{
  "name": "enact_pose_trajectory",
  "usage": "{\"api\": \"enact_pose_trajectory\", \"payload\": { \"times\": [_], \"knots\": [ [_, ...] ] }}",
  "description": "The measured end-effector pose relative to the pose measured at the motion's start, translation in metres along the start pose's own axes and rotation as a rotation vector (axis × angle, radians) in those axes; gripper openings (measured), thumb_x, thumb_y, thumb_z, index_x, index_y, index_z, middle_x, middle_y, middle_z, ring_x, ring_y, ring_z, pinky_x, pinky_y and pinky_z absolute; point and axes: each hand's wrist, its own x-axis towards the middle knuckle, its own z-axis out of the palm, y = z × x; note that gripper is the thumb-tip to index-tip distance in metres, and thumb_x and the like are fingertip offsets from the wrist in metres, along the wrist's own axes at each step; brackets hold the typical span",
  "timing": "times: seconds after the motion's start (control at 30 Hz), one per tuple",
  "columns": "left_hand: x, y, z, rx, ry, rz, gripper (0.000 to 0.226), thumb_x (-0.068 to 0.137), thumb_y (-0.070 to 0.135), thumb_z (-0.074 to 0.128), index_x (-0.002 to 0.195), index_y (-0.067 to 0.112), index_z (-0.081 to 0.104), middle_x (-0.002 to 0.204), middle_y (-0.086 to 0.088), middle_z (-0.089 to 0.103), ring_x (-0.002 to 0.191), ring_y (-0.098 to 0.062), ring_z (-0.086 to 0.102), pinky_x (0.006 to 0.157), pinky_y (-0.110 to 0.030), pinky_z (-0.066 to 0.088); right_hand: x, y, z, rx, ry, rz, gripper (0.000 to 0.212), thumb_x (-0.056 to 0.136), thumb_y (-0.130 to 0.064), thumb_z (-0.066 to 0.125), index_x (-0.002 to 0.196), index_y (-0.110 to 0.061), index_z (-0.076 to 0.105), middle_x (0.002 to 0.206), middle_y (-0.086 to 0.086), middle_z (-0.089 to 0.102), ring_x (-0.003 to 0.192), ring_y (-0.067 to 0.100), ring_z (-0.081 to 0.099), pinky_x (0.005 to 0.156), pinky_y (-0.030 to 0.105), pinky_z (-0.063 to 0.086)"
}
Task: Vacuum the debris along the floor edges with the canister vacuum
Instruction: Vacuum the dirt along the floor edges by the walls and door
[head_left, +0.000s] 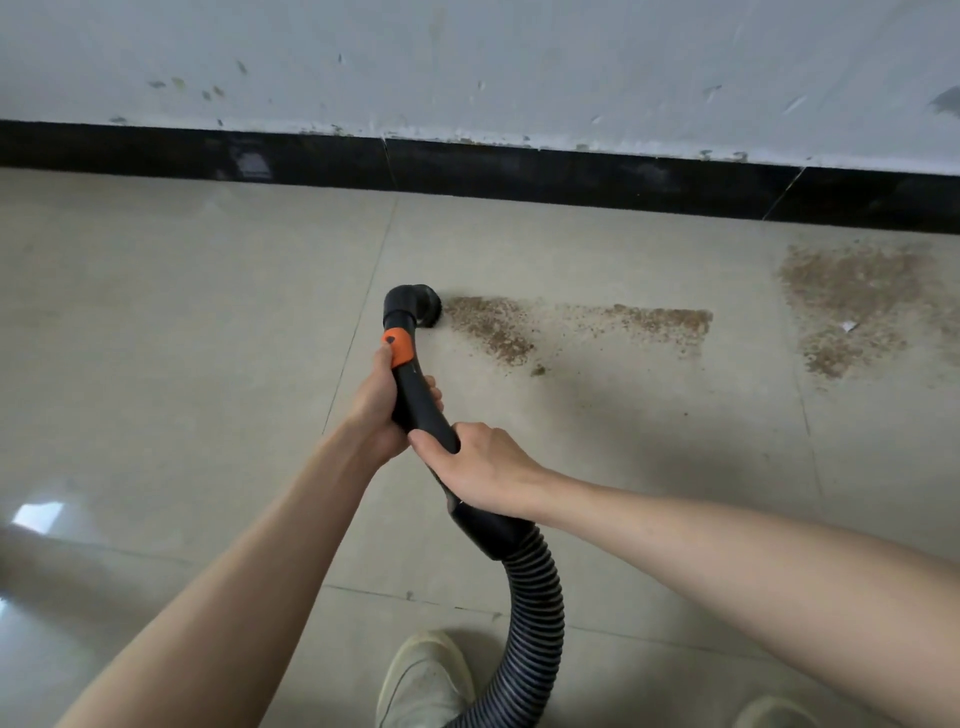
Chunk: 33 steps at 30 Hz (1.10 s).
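Note:
A black vacuum handle with an orange collar ends in a round brush nozzle that touches the left end of a strip of brown debris on the beige tiled floor. My left hand grips the handle just below the orange collar, thumb on the collar. My right hand grips the handle lower down, above the ribbed hose. More debris trails right, and a bigger patch lies farther right. The canister is out of view.
A black skirting strip runs along the foot of a scuffed pale wall behind the debris. A scrap of white paper lies in the right patch. My shoes show at the bottom, by the hose.

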Motion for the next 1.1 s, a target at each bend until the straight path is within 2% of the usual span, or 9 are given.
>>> {"api": "enact_pose_trajectory", "payload": {
  "times": [0.13,0.27,0.4,0.83,1.1],
  "knots": [
    [0.004,0.004,0.006,0.093,0.031,-0.023,0.041,0.095,0.048,0.044,0.101,0.008,0.043,0.066,-0.007,0.048,0.055,-0.018,0.048,0.054,-0.029,0.045,0.000,-0.001,-0.003,-0.067,0.044,0.014,0.053,0.092,-0.065,0.036,0.079,-0.016,0.049,0.082,0.009,0.068,0.078,0.028,0.066,0.074,0.038,0.054],
    [0.007,0.004,0.013,0.147,0.051,0.009,0.041,0.092,0.051,0.048,0.093,0.010,0.047,0.064,-0.008,0.049,0.054,-0.019,0.048,0.054,-0.030,0.045,0.000,-0.005,-0.006,-0.103,0.067,0.038,0.052,0.093,-0.063,0.037,0.081,-0.014,0.050,0.084,0.008,0.066,0.078,0.029,0.062,0.063,0.033,0.044],
    [0.011,0.000,0.019,0.192,0.028,0.015,0.047,0.090,0.055,0.050,0.096,0.009,0.047,0.067,-0.007,0.051,0.055,-0.020,0.050,0.056,-0.031,0.046,-0.005,-0.002,-0.012,-0.125,0.075,0.059,0.050,0.094,-0.062,0.037,0.075,-0.017,0.046,0.075,0.002,0.059,0.071,0.026,0.058,0.055,0.031,0.038],
    [0.003,-0.016,0.047,0.234,-0.037,-0.026,0.044,0.093,0.054,0.047,0.097,0.010,0.046,0.072,-0.009,0.051,0.061,-0.021,0.052,0.057,-0.032,0.046,-0.023,0.019,-0.034,-0.143,0.085,0.100,0.050,0.094,-0.061,0.036,0.072,-0.017,0.043,0.072,0.002,0.058,0.064,0.023,0.055,0.054,0.031,0.037],
    [0.000,-0.025,0.076,0.284,-0.075,-0.041,0.041,0.093,0.053,0.046,0.090,0.012,0.046,0.071,-0.008,0.050,0.060,-0.020,0.050,0.057,-0.031,0.046,-0.034,0.035,-0.050,-0.082,0.114,0.137,0.050,0.095,-0.061,0.036,0.072,-0.017,0.043,0.073,0.003,0.057,0.069,0.026,0.057,0.060,0.032,0.042]
  ]
}}
